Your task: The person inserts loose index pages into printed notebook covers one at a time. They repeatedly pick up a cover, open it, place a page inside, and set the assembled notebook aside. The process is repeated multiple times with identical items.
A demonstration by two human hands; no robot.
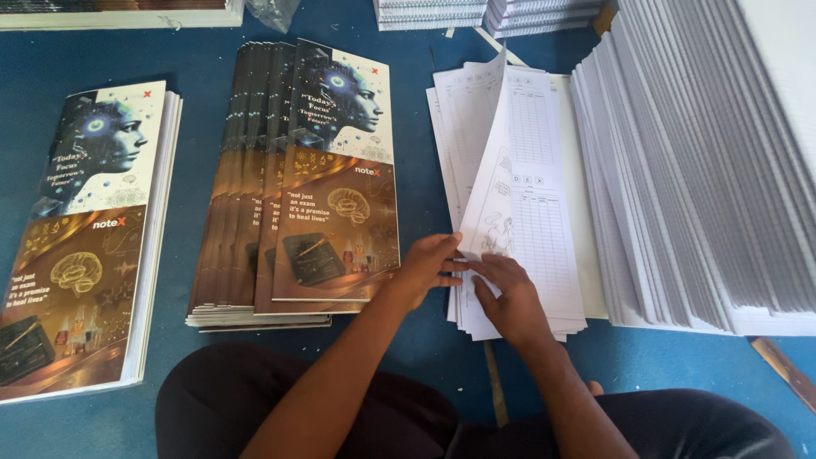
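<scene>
White ruled sheets (grey grids), blue floor

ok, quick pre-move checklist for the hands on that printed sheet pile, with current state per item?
1. Left hand on the near edge of the printed sheets: ok.
2. Right hand flat on the pile's lower corner: ok.
3. Only one sheet separated: cannot tell; a top sheet curls upward, but the count under the fingers is hidden.
4. Sheet pile squared: not ok, its edges are fanned.
5. Fanned cover stack lies apart from the pile, blue floor between them: ok.
6. Tall white paper stack clear of the sheets: not ok, it sits right against them.
</scene>
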